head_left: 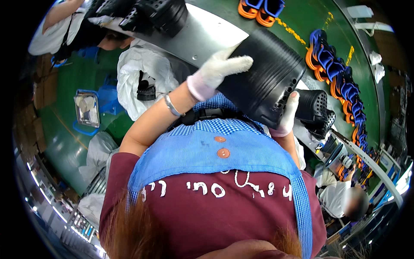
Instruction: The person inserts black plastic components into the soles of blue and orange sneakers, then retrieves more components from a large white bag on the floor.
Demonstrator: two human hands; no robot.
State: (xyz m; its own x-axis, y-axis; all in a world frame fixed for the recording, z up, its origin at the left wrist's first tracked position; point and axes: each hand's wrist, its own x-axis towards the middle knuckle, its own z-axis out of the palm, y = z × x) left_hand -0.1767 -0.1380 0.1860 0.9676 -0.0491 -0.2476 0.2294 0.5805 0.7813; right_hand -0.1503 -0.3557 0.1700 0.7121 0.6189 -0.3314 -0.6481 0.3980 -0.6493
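A large black clog [263, 71], with a ridged surface and a row of holes along its right side, is held up in front of my body. My left hand [215, 72], in a white glove, grips its left edge; the thumb reaches over the ridges and the other fingers are mostly hidden. At the lower right side, my gloved right hand [288, 115] closes round the clog by the holes, its far fingers out of sight. Just beyond the right hand lie more black clogs [312, 105] with perforated tops.
A metal-topped bench [207, 26] runs behind the clog, with black clogs [161, 15] at its far left. Left of me stands a white sack [129, 82] holding dark pieces. Blue-and-orange shoes [340, 82] line the right side. People work at far left and lower right.
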